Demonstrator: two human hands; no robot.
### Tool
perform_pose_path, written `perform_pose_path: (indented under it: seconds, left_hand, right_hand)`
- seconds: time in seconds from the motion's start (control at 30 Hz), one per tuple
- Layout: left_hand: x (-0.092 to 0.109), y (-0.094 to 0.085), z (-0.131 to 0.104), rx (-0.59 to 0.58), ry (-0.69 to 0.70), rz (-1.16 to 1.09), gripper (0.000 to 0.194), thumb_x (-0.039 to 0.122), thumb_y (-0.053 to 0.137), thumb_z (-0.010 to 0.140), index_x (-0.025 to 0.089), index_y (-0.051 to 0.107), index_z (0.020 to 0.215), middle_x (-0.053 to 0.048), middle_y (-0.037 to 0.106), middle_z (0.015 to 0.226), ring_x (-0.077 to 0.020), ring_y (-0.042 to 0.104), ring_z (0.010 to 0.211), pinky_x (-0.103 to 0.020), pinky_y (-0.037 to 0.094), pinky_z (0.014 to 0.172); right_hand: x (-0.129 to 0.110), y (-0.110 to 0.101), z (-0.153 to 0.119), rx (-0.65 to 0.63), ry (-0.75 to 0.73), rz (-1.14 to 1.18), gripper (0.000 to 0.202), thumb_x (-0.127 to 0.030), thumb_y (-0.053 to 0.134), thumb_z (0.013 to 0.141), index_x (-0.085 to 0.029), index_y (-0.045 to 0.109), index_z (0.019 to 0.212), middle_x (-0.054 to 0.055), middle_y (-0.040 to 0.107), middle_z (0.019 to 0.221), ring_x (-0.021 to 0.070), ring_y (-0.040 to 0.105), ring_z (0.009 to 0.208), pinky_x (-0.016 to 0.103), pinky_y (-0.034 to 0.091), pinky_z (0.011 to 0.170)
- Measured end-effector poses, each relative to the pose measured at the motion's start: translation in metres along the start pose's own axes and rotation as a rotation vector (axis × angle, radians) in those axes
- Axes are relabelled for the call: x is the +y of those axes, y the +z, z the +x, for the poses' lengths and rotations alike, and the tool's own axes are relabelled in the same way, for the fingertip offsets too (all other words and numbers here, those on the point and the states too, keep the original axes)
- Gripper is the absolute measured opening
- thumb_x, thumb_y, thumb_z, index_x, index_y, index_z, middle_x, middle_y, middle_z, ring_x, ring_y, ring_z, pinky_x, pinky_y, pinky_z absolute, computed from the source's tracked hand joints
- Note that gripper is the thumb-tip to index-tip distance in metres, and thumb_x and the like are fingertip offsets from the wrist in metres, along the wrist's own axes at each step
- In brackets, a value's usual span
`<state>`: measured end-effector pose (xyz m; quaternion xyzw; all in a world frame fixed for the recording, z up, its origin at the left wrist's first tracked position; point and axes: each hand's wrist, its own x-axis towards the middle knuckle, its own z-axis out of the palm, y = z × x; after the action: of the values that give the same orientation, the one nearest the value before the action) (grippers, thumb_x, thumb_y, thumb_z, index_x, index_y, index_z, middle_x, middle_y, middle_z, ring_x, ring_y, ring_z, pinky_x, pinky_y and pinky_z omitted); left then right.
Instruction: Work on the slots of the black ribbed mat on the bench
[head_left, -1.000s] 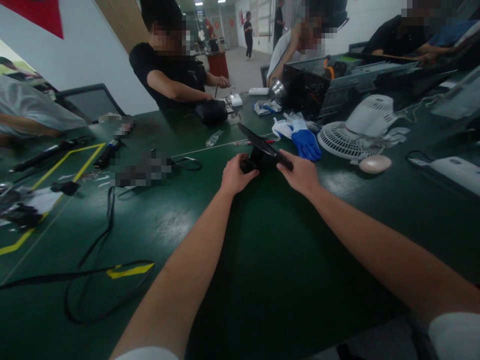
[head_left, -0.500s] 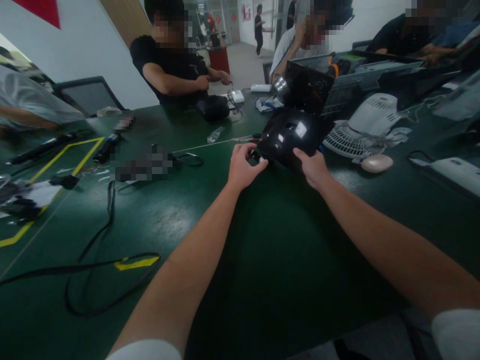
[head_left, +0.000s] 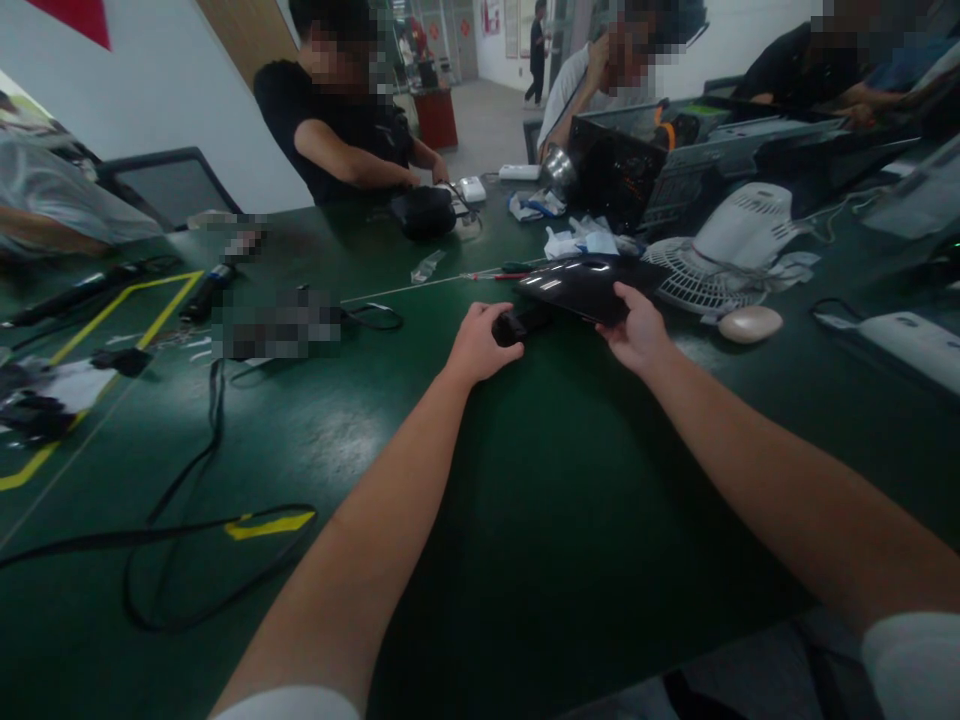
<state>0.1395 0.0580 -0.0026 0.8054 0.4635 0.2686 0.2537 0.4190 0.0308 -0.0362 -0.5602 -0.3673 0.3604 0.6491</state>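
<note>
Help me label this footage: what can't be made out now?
All in the head view:
Black piece: partly covered by the left hand.
Black panel: part of its near edge, behind the right hand.
Gloves: lower part, hidden behind the panel.
Dark item on the left: pixelated.

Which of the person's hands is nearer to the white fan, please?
Right. The right hand is left of the fan, holding the black panel; the left hand is farther left, past the panel.

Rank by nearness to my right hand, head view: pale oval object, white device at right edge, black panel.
1. Black panel, in the right hand.
2. Pale oval object, right of the hand.
3. White device, right edge.
</note>
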Motion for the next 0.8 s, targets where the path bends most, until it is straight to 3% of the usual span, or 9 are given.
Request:
perform_pose_path:
  seconds: [0.1, 0.2, 0.3, 0.43, 0.5, 0.63, 0.8]
  left_hand:
    - [0.0, 0.003, 0.002, -0.007, 0.037, 0.04, 0.07, 0.032, 0.087, 0.085, 0.025, 0.066, 0.152, -0.016, 0.063, 0.152, -0.0412, 0.058, 0.144, -0.064, 0.051, 0.121]
    - [-0.002, 0.005, 0.004, 0.001, 0.066, 0.086, 0.071, 0.036, 0.084, 0.087, 0.024, 0.065, 0.154, -0.016, 0.066, 0.149, -0.0417, 0.058, 0.143, -0.064, 0.049, 0.122]
    - [-0.004, 0.004, 0.006, -0.001, 0.057, 0.174, 0.074, 0.041, 0.083, 0.083, 0.021, 0.065, 0.153, -0.018, 0.065, 0.146, -0.0441, 0.061, 0.136, -0.064, 0.052, 0.117]
    - [-0.007, -0.004, 0.002, -0.003, 0.025, 0.331, 0.061, 0.048, 0.082, 0.081, 0.023, 0.074, 0.136, -0.021, 0.066, 0.139, -0.0499, 0.061, 0.133, -0.068, 0.053, 0.11]
    - [-0.008, -0.009, -0.003, -0.004, 0.018, 0.39, 0.056, 0.053, 0.078, 0.084, 0.023, 0.075, 0.131, -0.021, 0.068, 0.136, -0.0504, 0.061, 0.131, -0.069, 0.053, 0.108]
    - [-0.011, -0.023, -0.018, 0.012, 0.037, 0.49, 0.058, 0.066, 0.073, 0.087, 0.021, 0.076, 0.124, -0.022, 0.07, 0.13, -0.0505, 0.063, 0.127, -0.07, 0.051, 0.109]
    - [-0.041, -0.068, -0.049, -0.048, -0.02, 0.464, 0.047, 0.05, 0.074, 0.084, 0.023, 0.076, 0.122, -0.018, 0.071, 0.125, -0.044, 0.065, 0.124, -0.059, 0.054, 0.109]
  right_hand:
    - [0.003, 0.007, -0.006, 0.044, 0.028, 0.008, 0.044, -0.048, 0.058, 0.1, -0.025, 0.065, 0.137, 0.011, 0.081, 0.122, 0.0301, 0.079, 0.101, 0.045, 0.067, 0.075]
    - [0.002, 0.014, -0.017, 0.081, -0.173, -0.194, 0.055, -0.053, 0.054, 0.101, -0.021, 0.065, 0.145, 0.014, 0.079, 0.132, 0.0331, 0.077, 0.117, 0.053, 0.065, 0.096]
    - [-0.005, 0.017, -0.033, 0.09, -0.417, -0.505, 0.06, -0.067, 0.053, 0.103, -0.018, 0.075, 0.131, 0.018, 0.081, 0.126, 0.0374, 0.072, 0.128, 0.055, 0.058, 0.11]
    - [-0.016, 0.026, -0.053, -0.022, -0.57, -0.759, 0.062, -0.072, 0.041, 0.106, -0.021, 0.077, 0.106, 0.019, 0.08, 0.105, 0.0399, 0.076, 0.111, 0.055, 0.058, 0.103]
    - [-0.021, 0.032, -0.062, -0.103, -0.614, -0.829, 0.06, -0.069, 0.039, 0.108, -0.022, 0.076, 0.104, 0.018, 0.08, 0.104, 0.0379, 0.077, 0.105, 0.052, 0.059, 0.099]
    - [-0.027, 0.039, -0.073, -0.229, -0.705, -0.865, 0.053, -0.056, 0.042, 0.111, -0.022, 0.074, 0.137, 0.015, 0.08, 0.134, 0.035, 0.076, 0.118, 0.048, 0.06, 0.101]
    - [-0.035, 0.041, -0.084, -0.388, -0.756, -0.903, 0.058, -0.044, 0.05, 0.111, -0.027, 0.058, 0.165, 0.01, 0.07, 0.158, 0.0345, 0.071, 0.134, 0.055, 0.06, 0.11]
